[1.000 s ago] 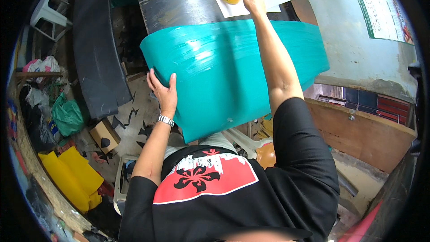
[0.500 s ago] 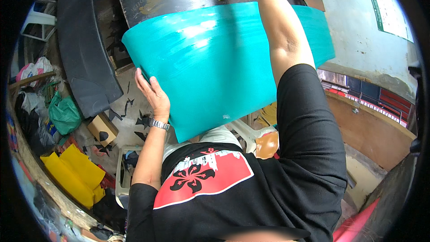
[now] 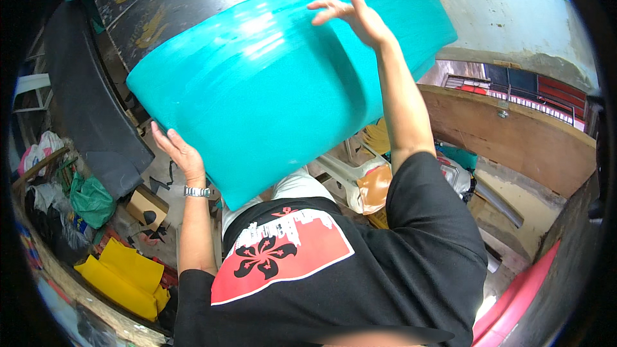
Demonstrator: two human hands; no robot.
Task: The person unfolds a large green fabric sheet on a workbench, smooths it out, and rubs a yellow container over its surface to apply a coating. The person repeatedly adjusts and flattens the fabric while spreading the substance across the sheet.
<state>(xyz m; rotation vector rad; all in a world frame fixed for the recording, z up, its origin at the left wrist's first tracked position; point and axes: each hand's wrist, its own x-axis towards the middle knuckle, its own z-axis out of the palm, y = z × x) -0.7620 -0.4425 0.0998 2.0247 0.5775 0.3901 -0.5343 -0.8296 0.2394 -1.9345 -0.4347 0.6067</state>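
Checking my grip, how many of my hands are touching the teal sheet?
1 for certain: left hand grips the teal sheet at its lower left edge. Right hand is open over it; contact unclear.

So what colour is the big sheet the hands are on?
Teal, glossy sheet, clearest in the head view.

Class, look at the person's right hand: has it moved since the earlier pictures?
Yes. The right hand has drawn back from the yellow lids on the black table and now hovers open over the teal sheet.

sheet [image 3: 270, 83] over table [image 3: 160, 6] edge
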